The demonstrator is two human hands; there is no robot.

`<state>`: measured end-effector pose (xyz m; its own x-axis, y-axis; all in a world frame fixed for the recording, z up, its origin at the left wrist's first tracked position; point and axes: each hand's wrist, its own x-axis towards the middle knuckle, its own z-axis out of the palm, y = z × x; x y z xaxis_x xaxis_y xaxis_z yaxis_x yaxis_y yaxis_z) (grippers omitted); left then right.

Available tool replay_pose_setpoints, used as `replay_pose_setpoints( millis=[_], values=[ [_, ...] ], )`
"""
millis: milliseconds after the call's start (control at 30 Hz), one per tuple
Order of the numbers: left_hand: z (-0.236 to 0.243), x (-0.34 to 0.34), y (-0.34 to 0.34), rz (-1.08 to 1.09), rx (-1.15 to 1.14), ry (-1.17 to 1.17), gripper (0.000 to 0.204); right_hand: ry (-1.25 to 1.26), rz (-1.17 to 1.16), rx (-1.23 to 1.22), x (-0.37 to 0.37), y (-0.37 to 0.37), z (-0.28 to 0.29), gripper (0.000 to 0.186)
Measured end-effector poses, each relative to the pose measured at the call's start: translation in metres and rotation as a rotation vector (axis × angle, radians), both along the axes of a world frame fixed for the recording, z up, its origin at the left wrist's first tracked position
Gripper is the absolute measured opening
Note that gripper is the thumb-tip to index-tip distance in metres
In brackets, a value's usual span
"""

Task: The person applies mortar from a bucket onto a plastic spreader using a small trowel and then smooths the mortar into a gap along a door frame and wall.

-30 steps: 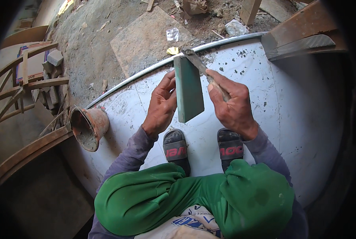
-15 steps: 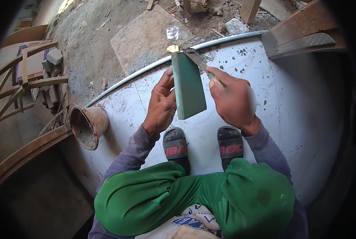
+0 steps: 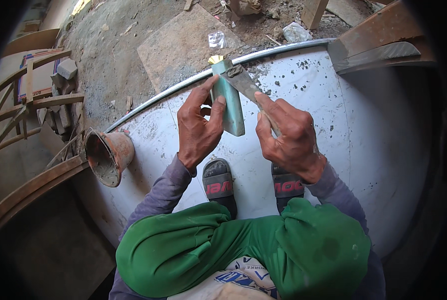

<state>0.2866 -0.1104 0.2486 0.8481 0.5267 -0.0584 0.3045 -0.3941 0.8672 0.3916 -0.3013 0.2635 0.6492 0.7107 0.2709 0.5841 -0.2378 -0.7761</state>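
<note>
My left hand [image 3: 198, 127] holds a teal rectangular tile [image 3: 229, 107] by its left edge, tilted so I see its narrow face. My right hand [image 3: 288, 137] grips a putty knife [image 3: 243, 82] by the handle; its grey blade lies against the tile's upper right side. A small yellowish tip shows at the tile's top end. Both hands are above a large white curved surface [image 3: 373, 125] on which I squat, with my two sandalled feet [image 3: 218, 182] just below the hands.
A rusty orange bucket [image 3: 106, 155] with grey mortar lies tipped at the left edge of the white surface. Wooden frames and grey blocks [image 3: 66, 70] stand at far left. Rubble and a flat slab [image 3: 183, 40] lie beyond the metal rim. Wooden planks [image 3: 378, 32] are upper right.
The tile has turned from showing its broad face to nearly edge-on. My right hand has shifted along it with the knife, and my left hand has regripped higher.
</note>
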Motion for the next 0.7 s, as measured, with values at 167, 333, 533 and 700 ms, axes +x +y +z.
replay_pose_setpoints(
  millis=[167, 333, 533, 700],
  values=[
    [-0.002, -0.005, -0.014, -0.162, 0.062, -0.077, 0.044, -0.053, -0.088, 0.146, 0.027, 0.008, -0.007, 0.034],
    [-0.011, -0.005, 0.005, -0.066, 0.102, -0.076, 0.044, 0.583, -0.088, 0.121, 0.019, -0.034, 0.025, 0.034],
    [-0.006, -0.004, 0.002, -0.2, 0.324, 0.001, 0.044, 0.637, -0.021, 0.003, 0.019, -0.041, 0.027, 0.034],
    [-0.009, -0.009, -0.001, -0.227, 0.327, -0.032, 0.042, 0.661, -0.067, 0.022, 0.024, -0.032, 0.018, 0.033]
  ],
)
